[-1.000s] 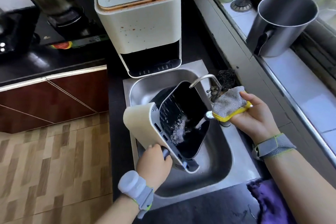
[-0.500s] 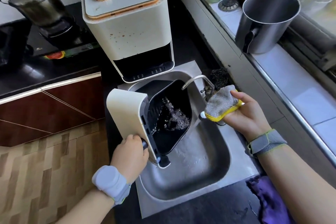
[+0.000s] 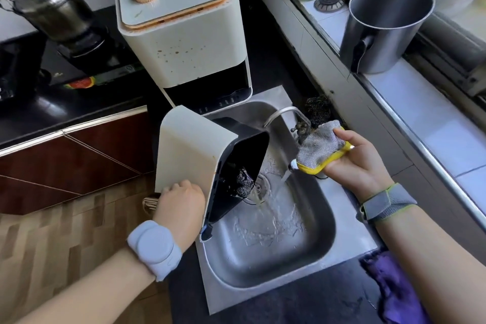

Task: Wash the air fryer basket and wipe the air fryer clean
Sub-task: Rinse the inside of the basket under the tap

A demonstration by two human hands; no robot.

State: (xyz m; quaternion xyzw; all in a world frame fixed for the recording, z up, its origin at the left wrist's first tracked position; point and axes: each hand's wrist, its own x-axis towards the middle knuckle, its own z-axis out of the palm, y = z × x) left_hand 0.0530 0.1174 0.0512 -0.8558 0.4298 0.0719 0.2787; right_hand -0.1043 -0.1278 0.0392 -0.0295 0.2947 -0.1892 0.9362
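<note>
Two hands work over a small steel sink [image 3: 310, 265] set in a dark counter. The left hand [image 3: 181, 200] grips the basket [image 3: 200, 158] at its lower front edge, fingers curled out of sight behind the cream plastic face. The basket is tipped steeply on its side over the left part of the basin, its smooth cream front panel turned up and left and its black, boxy body opening toward the drain. Wet, dark residue and foam cling to the inside near the lower corner, and water spills from it onto the drain.

The right hand [image 3: 360, 163] holds a sponge [image 3: 322, 150] just beside the tap [image 3: 286, 116], fingers wrapped round its far edge and thumb beneath. The sponge is a soft pad, silvery woven mesh on top and yellow foam below. A stream of water runs from the curved metal spout into the basin, rippling across the shiny bottom.

Behind the sink stands the air fryer [image 3: 181, 37], a cream box with rounded corners, two copper-coloured ribbed knobs on top, brown spatter on its front and a dark empty slot at its base. A dark wire scourer [image 3: 317, 108] lies by the tap. A tall steel pot [image 3: 384, 29] stands on the tiled windowsill, and a purple cloth [image 3: 394, 289] is bunched on the counter at the near right.
</note>
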